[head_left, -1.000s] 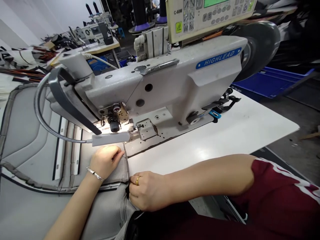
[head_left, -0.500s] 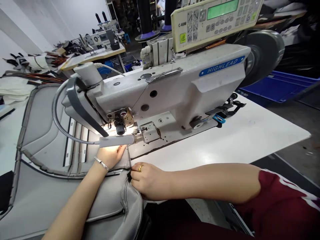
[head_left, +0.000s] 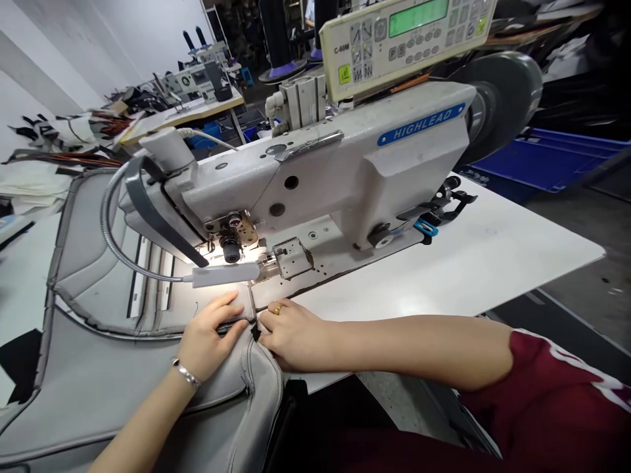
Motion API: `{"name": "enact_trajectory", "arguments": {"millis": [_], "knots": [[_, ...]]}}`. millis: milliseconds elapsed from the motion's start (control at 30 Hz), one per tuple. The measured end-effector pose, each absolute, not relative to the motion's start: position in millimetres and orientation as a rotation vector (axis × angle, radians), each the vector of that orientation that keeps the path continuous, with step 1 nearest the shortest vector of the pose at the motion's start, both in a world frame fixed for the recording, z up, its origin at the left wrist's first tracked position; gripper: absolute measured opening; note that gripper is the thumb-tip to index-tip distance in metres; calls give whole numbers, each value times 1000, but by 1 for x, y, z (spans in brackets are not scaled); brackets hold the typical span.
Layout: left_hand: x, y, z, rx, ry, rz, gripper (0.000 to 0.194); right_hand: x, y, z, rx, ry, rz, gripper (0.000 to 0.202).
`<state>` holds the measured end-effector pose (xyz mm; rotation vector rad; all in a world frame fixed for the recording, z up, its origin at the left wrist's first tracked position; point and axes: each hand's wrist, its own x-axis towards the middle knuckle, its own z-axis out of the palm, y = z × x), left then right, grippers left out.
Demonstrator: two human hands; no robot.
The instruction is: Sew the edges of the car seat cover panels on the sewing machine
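Observation:
A large grey padded fabric cover (head_left: 103,387) with dark edge binding lies over the left of the table and runs under the head of the sewing machine (head_left: 315,171). My left hand (head_left: 210,335), a silver bracelet on its wrist, rests on the cover with thumb and fingers apart, just in front of the machine's lamp (head_left: 224,274). To its right, my right hand (head_left: 290,335), with a gold ring, is closed on the cover's bound edge beside a small black piece (head_left: 255,333). Its fingertips are partly hidden. The needle area is hidden behind the lamp.
The white tabletop (head_left: 444,263) extends right of the machine. A control panel (head_left: 407,46) and thread cones (head_left: 276,39) stand above it. A blue crate (head_left: 557,157) sits behind at right. Another sewing table (head_left: 187,112) stands at the back left.
My left hand has drawn back from beside the needle area toward me, and its fingers have spread. My right hand keeps its hold on the cover's edge. The view has shifted slightly.

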<state>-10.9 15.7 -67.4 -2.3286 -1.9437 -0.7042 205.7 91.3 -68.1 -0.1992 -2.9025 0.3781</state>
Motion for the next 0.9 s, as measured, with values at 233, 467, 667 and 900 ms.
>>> {"name": "enact_trajectory", "arguments": {"millis": [233,467,667,900], "knots": [[-14,37,-56,-2319,-1973,-711,31,200,102,-67,-307,-2919,342,21],[-22,53,-63,-2275,-1987,-662,25,193,112,-69,-396,-2902,381,20],[-22,58,-56,-2345,-2017,-708,25,192,116,-65,-552,-2680,1271,15],[-4,34,-23,-2529,-2015,-694,30,186,96,-64,-869,-1256,2558,12]]}}
